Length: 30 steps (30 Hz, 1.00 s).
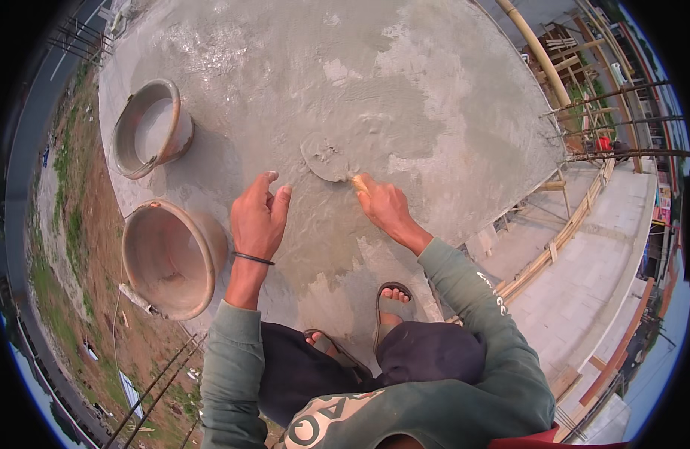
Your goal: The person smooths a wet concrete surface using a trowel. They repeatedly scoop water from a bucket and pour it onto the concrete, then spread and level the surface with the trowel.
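My right hand (pixel 385 204) is closed round the wooden handle of a trowel (pixel 327 157). Its rounded blade lies flat on the wet grey cement surface (pixel 450 97), with lumps of wet cement on top. To the left of the trowel, my left hand (pixel 259 217) hovers over the slab with thumb and fingers apart, holding nothing. A dark band circles that wrist. Nearest to it is a cement-stained bucket (pixel 169 258), tipped toward the left edge, with grey residue inside. Farther off stands another bucket (pixel 152 129) holding grey slurry.
My sandalled feet (pixel 394 303) are on the slab close to the hands. The slab drops off at left toward grassy ground (pixel 71 232). Rebar rods (pixel 629 156) stick out at right, beside a bamboo pole (pixel 536 52) and a lower concrete level (pixel 584 262). More rods rise at lower left.
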Each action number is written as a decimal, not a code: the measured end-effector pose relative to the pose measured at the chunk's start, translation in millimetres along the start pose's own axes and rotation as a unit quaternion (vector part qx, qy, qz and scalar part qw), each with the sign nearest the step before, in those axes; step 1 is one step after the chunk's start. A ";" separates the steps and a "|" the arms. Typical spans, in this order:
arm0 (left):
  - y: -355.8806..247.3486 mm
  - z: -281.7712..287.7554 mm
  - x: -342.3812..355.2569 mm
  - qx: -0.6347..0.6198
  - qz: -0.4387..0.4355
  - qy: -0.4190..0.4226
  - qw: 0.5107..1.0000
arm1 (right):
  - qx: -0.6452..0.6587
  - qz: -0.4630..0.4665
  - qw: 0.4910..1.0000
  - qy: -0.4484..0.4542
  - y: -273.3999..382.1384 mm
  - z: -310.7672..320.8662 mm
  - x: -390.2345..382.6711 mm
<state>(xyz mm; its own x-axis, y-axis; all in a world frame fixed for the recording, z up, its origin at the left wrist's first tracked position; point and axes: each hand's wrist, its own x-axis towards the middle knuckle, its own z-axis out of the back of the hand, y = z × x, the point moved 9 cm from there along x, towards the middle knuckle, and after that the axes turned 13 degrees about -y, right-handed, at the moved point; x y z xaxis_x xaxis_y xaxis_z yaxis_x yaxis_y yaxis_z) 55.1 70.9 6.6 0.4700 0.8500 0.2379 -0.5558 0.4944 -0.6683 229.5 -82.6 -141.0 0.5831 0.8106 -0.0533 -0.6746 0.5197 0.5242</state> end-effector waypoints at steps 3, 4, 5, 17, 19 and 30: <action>6.0 -3.2 0.2 -0.006 0.021 0.007 1.000 | -0.005 0.016 1.000 0.004 -5.4 14.8 3.6; 8.6 -4.0 2.1 -0.002 0.028 0.013 1.000 | -0.009 0.077 0.997 0.012 9.0 10.8 1.9; 12.5 -5.8 5.2 0.002 0.040 0.021 0.999 | -0.013 0.138 0.990 0.019 22.4 6.1 2.6; 8.0 -12.3 3.6 -0.024 0.004 0.022 0.999 | -0.007 0.078 0.996 -0.032 18.7 1.9 62.0; 4.1 -13.9 3.6 -0.022 -0.007 0.024 0.999 | -0.015 0.025 0.998 -0.060 13.3 3.3 74.7; -0.3 -20.5 -0.6 -0.026 0.003 0.059 0.998 | -0.023 -0.062 0.994 -0.092 -5.9 5.9 99.6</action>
<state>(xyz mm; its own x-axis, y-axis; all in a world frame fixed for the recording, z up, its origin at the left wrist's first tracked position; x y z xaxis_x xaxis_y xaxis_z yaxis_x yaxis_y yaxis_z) 69.0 66.4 -7.8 0.5459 0.8241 0.1512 -0.5239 0.4765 -0.7060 294.3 -6.5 -144.3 0.7329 0.6790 0.0434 -0.6102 0.6277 0.4833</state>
